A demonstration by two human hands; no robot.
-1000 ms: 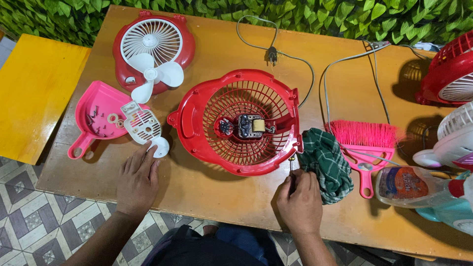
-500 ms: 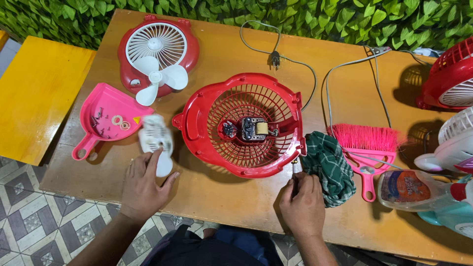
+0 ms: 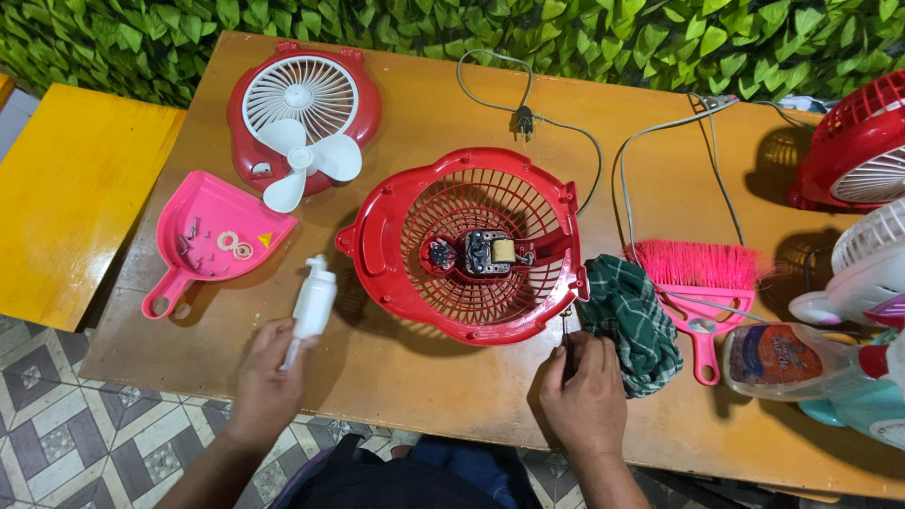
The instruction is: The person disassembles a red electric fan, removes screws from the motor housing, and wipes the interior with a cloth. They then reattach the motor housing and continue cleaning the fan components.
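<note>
My left hand is shut on a small white plastic fan part, holding it above the table just left of the red fan housing. The housing lies flat mid-table with its small motor exposed in the centre. At the housing's near right edge, my right hand grips a thin screwdriver, tip pointing up toward the rim. A pink dustpan with screws and washers in it lies to the left. Behind it rests a red-and-white front grille with a white fan blade on top.
A green checked cloth, pink hand brush and plastic bottle lie right of my right hand. More fans crowd the right edge. A cord with plug trails at the back. A yellow bench stands left.
My left hand picked the white part up from beside the pink dustpan and brought it toward me and to the right. The right hand stayed by the housing rim with the screwdriver.
</note>
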